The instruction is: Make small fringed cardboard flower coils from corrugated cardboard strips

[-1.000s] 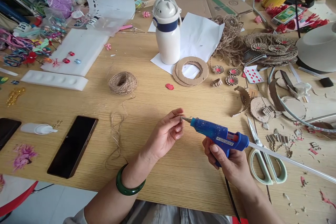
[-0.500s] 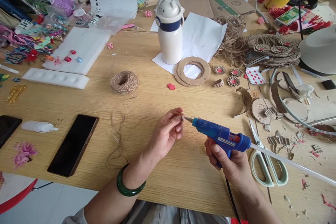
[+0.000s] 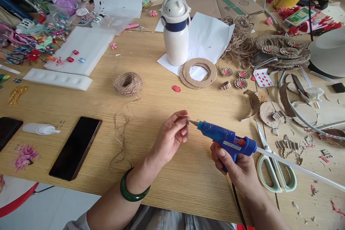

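One plastic glue gun [image 3: 219,136], coiled twine [image 3: 135,87]

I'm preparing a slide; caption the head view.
The right hand holds a blue glue gun, its nozzle by the fingertips of the left hand.

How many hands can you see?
2. The right hand grips the blue glue gun. The left hand is at the gun's metal tip, pinching something too small to make out. No other hands show.
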### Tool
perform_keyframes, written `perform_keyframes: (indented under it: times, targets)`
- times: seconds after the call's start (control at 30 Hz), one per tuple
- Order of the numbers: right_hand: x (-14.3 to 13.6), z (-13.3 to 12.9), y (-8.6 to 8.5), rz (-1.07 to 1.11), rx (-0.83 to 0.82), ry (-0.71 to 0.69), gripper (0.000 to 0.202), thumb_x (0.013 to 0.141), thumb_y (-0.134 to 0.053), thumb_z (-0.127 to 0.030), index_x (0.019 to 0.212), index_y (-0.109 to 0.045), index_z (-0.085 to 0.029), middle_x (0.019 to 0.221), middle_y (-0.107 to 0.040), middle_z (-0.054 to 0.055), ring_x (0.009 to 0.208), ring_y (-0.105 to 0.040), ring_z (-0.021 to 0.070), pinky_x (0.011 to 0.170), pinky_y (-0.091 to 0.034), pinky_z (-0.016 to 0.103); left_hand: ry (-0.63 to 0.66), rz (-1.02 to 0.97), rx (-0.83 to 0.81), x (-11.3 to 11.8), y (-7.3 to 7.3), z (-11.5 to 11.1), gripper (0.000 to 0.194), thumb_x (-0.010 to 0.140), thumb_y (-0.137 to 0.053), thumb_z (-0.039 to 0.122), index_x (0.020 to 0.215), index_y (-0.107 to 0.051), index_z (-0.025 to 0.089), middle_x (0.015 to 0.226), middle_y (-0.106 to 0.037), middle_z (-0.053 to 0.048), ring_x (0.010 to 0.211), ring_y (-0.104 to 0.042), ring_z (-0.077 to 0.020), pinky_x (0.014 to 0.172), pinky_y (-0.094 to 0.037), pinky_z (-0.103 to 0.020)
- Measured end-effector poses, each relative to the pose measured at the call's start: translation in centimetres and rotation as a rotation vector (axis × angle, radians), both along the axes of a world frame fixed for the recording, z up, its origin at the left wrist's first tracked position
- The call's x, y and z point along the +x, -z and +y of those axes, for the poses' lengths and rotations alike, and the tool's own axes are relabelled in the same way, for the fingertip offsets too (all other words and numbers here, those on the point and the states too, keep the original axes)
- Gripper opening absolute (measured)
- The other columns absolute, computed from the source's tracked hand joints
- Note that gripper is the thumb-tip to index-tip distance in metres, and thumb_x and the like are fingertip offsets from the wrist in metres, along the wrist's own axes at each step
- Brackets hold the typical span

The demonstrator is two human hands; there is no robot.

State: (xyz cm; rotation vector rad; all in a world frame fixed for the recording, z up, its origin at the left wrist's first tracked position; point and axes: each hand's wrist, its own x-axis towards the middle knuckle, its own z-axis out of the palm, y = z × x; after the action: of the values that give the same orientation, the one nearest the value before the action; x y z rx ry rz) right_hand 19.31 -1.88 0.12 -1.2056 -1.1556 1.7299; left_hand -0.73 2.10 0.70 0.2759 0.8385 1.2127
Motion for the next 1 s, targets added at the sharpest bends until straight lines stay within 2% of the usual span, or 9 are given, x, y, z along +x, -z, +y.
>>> perform_keyframes:
  times: [0.3,0.7,1.0]
  targets:
    - [-0.1,0.2,0.0,-0.034,0.017,0.012,0.028,0.091,-0.063,-0.046,0.080,-0.055,-0.021,0.063,-0.042,-0.002,0.054,-0.036,0.0108,0.043,-0.027,0.024,-0.010,-0.001,0.005,0.0,0.0,0.0,0.022,0.082,-0.070,0.015,0.104,-0.066,0.016,0.082,-0.058,0.001,0.057,-0.046,-0.0028,0.046,-0.039,-0.013]
    - [0.3,-0.1,0.6,-0.103,0.089,-0.039,0.026,0.093,-0.060,-0.042,0.079,-0.055,-0.020,0.067,-0.044,-0.001,0.056,-0.038,0.0113,0.044,-0.031,0.023,-0.030,-0.006,-0.007,0.0,0.0,0.2,0.020,0.081,-0.071,0.013,0.101,-0.067,0.015,0.083,-0.057,0.002,0.055,-0.047,-0.0020,0.045,-0.040,-0.013]
    - [-0.3,0.3,-1.1,0.062,0.042,-0.031,0.027,0.093,-0.060,-0.045,0.083,-0.059,-0.020,0.062,-0.043,-0.003,0.048,-0.035,0.0086,0.038,-0.027,0.021,-0.045,-0.056,0.003,-0.4,0.4,0.4,0.023,0.080,-0.072,0.012,0.102,-0.067,0.015,0.083,-0.058,0.002,0.055,-0.045,-0.0014,0.046,-0.040,-0.012]
